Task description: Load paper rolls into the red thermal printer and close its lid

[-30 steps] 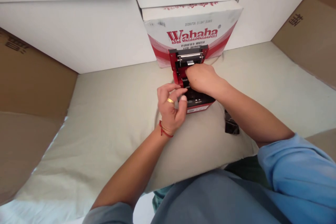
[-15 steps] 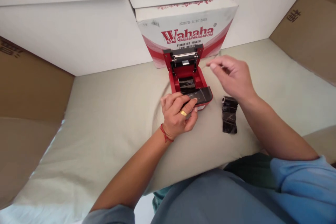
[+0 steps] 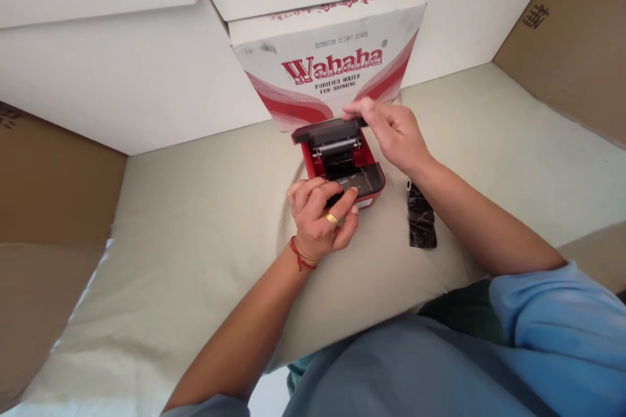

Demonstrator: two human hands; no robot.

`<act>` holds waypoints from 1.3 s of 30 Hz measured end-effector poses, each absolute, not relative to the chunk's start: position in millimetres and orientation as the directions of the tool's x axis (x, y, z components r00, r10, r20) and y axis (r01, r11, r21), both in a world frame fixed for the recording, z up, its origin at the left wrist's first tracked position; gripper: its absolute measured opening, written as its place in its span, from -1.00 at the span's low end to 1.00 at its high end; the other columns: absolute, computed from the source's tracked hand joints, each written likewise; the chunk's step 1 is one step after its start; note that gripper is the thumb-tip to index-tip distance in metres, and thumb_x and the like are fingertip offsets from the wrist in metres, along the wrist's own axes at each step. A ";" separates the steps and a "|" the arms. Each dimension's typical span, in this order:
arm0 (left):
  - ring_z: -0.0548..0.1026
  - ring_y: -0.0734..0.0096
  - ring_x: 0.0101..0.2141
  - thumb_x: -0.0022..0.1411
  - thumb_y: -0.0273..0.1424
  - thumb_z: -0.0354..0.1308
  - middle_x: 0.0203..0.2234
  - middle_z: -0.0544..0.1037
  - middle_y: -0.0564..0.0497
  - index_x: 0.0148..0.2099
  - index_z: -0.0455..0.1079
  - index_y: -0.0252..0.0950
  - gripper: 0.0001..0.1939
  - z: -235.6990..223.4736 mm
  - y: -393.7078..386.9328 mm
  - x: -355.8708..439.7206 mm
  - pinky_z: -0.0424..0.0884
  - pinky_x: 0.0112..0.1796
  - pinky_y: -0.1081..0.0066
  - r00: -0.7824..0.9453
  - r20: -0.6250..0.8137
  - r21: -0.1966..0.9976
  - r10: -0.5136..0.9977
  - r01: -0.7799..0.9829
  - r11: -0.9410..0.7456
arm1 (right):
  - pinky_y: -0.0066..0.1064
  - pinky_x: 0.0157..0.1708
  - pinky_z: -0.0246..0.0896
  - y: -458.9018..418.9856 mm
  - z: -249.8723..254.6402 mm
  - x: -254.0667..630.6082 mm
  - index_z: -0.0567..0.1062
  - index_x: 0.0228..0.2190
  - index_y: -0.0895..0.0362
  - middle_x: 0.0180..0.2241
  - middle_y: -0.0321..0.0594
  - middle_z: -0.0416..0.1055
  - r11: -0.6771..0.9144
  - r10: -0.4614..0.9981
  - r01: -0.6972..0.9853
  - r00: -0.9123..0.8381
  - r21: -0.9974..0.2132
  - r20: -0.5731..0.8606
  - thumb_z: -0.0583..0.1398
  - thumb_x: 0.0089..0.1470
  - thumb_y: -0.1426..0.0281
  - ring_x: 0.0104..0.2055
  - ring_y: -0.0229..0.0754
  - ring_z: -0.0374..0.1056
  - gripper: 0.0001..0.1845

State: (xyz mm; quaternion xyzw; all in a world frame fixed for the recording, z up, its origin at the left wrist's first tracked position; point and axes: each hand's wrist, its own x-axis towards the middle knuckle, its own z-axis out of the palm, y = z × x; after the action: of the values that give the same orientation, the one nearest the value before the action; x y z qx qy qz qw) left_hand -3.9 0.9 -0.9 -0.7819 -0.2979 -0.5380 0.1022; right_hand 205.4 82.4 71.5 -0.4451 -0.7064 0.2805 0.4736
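A small red and black label printer [image 3: 379,184] stands on the cloth, its black lid [image 3: 320,132] partly lowered. Inside the red body, below the lid's metal roller [image 3: 337,146], lies shiny black film [image 3: 340,164]. My left hand [image 3: 320,216], with a gold ring and a red wrist string, is curled over the printer's front left edge and grips it. My right hand [image 3: 391,133] rests its outstretched fingers on the right end of the lid. Beside the printer on the right lies a loose roll of black ribbon [image 3: 421,218], its core end showing.
Behind the printer stands a white and red water carton [image 3: 332,58], close to the lid. White boxes [image 3: 122,78] line the back. Brown cardboard walls [image 3: 59,182] flank both sides. Beige cloth [image 3: 195,241] covers the surface.
The lid has swung down from upright. My right hand came out of the printer, moved right, then returned to the lid. My left hand went from hovering to gripping the front.
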 end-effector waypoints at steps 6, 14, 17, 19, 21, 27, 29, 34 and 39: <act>0.60 0.12 -0.09 0.37 -0.46 0.33 -0.21 0.69 -0.03 0.17 0.66 -0.05 -0.63 -2.6 -0.4 -3.4 0.40 0.02 0.07 0.241 0.903 0.159 0.355 0.582 -0.798 | 0.16 0.64 0.17 41.4 38.4 231.0 0.79 0.14 -0.09 0.29 -0.13 0.73 0.603 0.797 0.415 -0.354 -0.682 0.489 0.03 0.66 -0.11 0.52 0.06 0.50 -0.37; 0.56 -0.07 0.35 0.68 -0.14 0.01 0.23 0.71 -0.13 0.37 0.64 -0.07 -0.53 -0.9 19.9 -31.9 0.36 0.43 -0.13 0.073 0.820 0.457 0.567 0.513 -0.727 | 0.14 0.62 0.28 39.3 26.4 230.6 0.74 0.23 -0.08 0.35 -0.15 0.69 0.624 0.780 0.395 -0.372 -0.674 0.503 0.01 0.68 -0.02 0.57 0.02 0.44 -0.41; 0.61 0.04 0.38 0.74 -0.15 -0.08 0.13 0.79 -0.03 0.13 0.75 -0.06 -0.49 -5.1 29.6 -39.3 0.25 0.55 -0.13 0.039 0.728 0.613 0.684 0.408 -0.676 | 0.16 0.62 0.28 38.3 24.2 229.0 0.74 0.23 -0.07 0.35 -0.15 0.69 0.615 0.788 0.400 -0.355 -0.680 0.504 0.00 0.67 -0.05 0.58 0.03 0.42 -0.38; 0.69 0.11 0.29 0.75 -0.14 -0.07 0.06 0.82 0.01 0.02 0.77 -0.07 -0.47 -8.7 32.7 -39.8 0.25 0.56 -0.12 0.028 0.706 0.646 0.708 0.386 -0.659 | 0.15 0.61 0.29 38.6 22.6 228.7 0.75 0.23 -0.07 0.34 -0.15 0.69 0.621 0.783 0.398 -0.355 -0.675 0.511 -0.01 0.68 -0.04 0.58 0.03 0.42 -0.37; 0.73 0.14 0.24 0.74 -0.11 -0.06 0.03 0.83 0.01 -0.03 0.77 -0.09 -0.46 -11.2 34.2 -38.5 0.29 0.54 -0.12 0.005 0.711 0.643 0.703 0.398 -0.654 | 0.14 0.60 0.30 39.5 22.9 228.2 0.76 0.21 -0.06 0.33 -0.14 0.70 0.627 0.778 0.394 -0.356 -0.672 0.518 0.00 0.68 -0.02 0.56 0.02 0.44 -0.38; 0.72 0.05 0.20 0.56 -0.06 0.26 0.03 0.84 0.02 0.00 0.78 -0.02 -0.71 -14.0 41.6 -42.8 0.36 0.49 -0.19 0.037 0.708 0.665 0.705 0.302 -0.683 | 0.14 0.58 0.29 27.3 39.5 224.1 0.76 0.16 -0.02 0.28 -0.09 0.74 0.592 0.806 0.454 -0.338 -0.666 0.486 0.07 0.65 0.07 0.49 0.03 0.54 -0.48; 0.68 -0.01 0.26 0.49 -0.05 0.35 0.05 0.83 0.02 0.03 0.78 0.04 -0.75 -16.4 45.3 -46.0 0.35 0.51 -0.20 0.052 0.697 0.693 0.715 0.208 -0.690 | 0.13 0.61 0.21 15.7 43.2 223.7 0.76 0.16 -0.06 0.27 -0.12 0.74 0.618 0.786 0.468 -0.363 -0.632 0.500 0.10 0.63 0.08 0.41 0.00 0.61 -0.52; 0.33 -0.07 0.61 0.41 0.05 0.38 0.55 0.49 0.10 0.46 0.54 0.23 -0.38 -28.5 53.9 -50.9 0.28 0.60 -0.13 0.080 0.541 0.838 0.837 0.030 -0.545 | 0.14 0.58 0.28 -8.8 31.8 229.3 0.79 0.04 -0.15 0.07 -0.23 0.84 0.775 0.629 0.428 -0.443 -0.466 0.639 0.22 0.52 0.17 0.22 0.03 0.74 -0.68; 0.14 0.03 0.71 0.40 0.13 0.35 0.74 0.14 0.20 0.72 -0.06 0.44 0.02 -40.5 57.3 -56.0 0.33 0.60 -0.02 0.169 0.373 0.928 0.912 -0.050 -0.370 | 0.09 0.43 0.50 -12.7 17.1 229.8 0.76 0.14 -0.13 0.05 -0.20 0.84 0.839 0.515 0.403 -0.371 -0.365 0.773 0.21 0.51 0.28 0.16 0.03 0.76 -0.65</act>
State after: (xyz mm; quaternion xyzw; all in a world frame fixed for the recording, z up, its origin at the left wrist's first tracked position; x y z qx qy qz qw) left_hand -56.0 57.3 -40.5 -0.6237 -0.3456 -0.5442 -0.4420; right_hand 229.8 -12.7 17.1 -0.2779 -0.8261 0.0572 0.4870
